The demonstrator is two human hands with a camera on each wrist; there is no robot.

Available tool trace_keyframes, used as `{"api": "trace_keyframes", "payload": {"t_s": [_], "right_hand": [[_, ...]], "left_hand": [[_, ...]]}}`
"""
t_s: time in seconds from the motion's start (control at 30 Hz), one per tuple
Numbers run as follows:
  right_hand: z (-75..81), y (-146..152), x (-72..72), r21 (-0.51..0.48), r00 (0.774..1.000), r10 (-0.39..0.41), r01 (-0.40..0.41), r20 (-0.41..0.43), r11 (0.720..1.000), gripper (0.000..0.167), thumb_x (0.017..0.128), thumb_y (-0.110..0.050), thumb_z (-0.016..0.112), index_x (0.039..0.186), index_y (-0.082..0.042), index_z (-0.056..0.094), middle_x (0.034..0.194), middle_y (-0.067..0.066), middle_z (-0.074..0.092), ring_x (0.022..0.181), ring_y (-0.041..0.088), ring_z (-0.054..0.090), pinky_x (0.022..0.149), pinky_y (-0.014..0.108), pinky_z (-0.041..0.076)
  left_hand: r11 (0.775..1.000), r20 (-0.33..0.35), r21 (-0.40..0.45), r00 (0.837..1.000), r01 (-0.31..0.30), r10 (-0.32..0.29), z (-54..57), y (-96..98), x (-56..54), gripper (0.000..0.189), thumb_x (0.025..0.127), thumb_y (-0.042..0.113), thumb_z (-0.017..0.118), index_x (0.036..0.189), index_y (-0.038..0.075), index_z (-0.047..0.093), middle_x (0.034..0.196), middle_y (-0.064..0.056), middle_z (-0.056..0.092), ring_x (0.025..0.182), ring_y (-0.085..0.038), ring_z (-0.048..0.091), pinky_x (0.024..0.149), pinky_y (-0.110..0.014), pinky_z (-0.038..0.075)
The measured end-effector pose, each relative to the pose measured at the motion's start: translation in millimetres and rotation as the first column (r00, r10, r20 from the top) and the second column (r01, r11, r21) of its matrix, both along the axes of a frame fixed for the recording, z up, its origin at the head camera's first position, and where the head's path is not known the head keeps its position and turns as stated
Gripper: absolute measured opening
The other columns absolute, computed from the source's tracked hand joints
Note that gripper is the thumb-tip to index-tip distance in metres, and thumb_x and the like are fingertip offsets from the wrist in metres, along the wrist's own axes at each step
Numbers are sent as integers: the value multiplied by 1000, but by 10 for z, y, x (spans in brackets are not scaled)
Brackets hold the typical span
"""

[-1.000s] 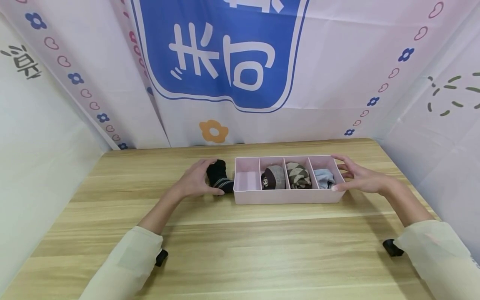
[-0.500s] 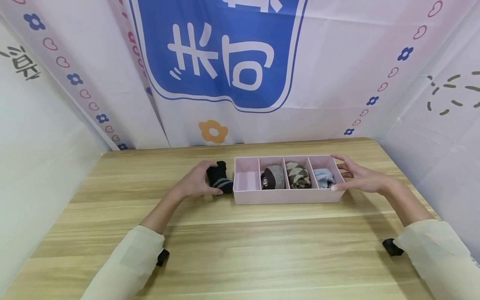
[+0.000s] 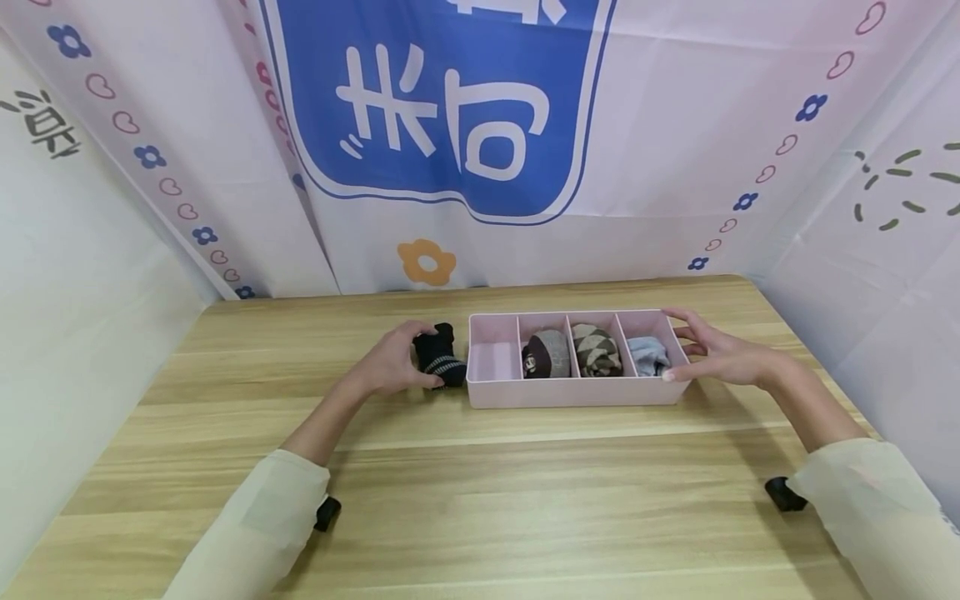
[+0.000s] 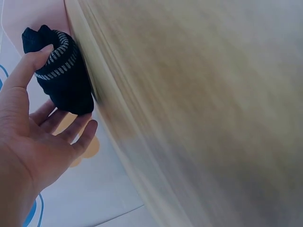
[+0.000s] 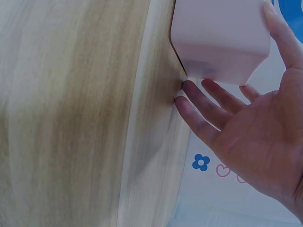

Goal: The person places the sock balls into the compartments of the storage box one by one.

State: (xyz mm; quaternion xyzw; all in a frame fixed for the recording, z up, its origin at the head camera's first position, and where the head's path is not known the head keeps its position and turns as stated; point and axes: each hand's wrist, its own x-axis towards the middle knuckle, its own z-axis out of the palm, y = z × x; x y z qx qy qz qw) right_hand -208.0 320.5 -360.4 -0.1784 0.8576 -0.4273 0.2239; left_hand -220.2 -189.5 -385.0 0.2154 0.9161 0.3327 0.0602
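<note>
Just left of the pink divided box (image 3: pixel 577 394), a folded black sock (image 3: pixel 447 362) with pale stitched bands lies on the table. My left hand (image 3: pixel 386 360) pinches it between thumb and fingers, the thumb on its near side. In the left wrist view, the thumb presses the striped part of the sock (image 4: pixel 71 90) while the fingers reach round its other end. At the box's right end, my right hand (image 3: pixel 723 354) holds the box with thumb at the front corner and fingertips at the back corner. The right wrist view shows fingertips touching the end wall (image 5: pixel 220 42).
The leftmost compartment (image 3: pixel 495 362) shows its bare floor. Beside it sit a grey and dark sock (image 3: pixel 551 354), a camouflage-patterned sock (image 3: pixel 597 350) and a light blue one (image 3: pixel 648 356), one per compartment. Printed cloth (image 3: pixel 480 250) rises behind the wooden table (image 3: pixel 525 492).
My left thumb and fingers have closed in slightly on the black sock, which looks a little more bunched. The box and my right hand have stayed where they were.
</note>
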Motion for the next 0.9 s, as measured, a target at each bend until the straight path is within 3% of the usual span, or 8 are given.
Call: {"api": "trace_keyframes", "payload": {"t_s": [0.3,0.57,0.9], "right_hand": [[13,-1,-6,6,1000,2,-2,-7,1000,101,94,-21,74,164,-11,1,160,40,18,144,61,26,112,71,31],[4,0,-4,3,1000,-1,1,5,1000,103,94,-22,74,165,-13,-1,161,40,16,145,60,26,113,69,31],[4,-4,-5,4,1000,-1,1,9,1000,104,93,-23,74,165,-14,-1,162,40,15,145,61,25,113,70,30]], "left_hand": [[1000,-15,5,1000,7,-7,24,9,2,80,76,16,90,141,-8,51,147,-29,50,115,-40,55,106,-58,45],[1000,-16,26,1000,14,-14,-3,-17,-6,78,76,15,90,140,-7,52,145,-28,52,119,-48,55,101,-59,48],[993,18,113,999,-47,46,51,-71,-3,76,76,14,90,141,-4,53,134,-24,58,112,-39,58,95,-52,54]]}}
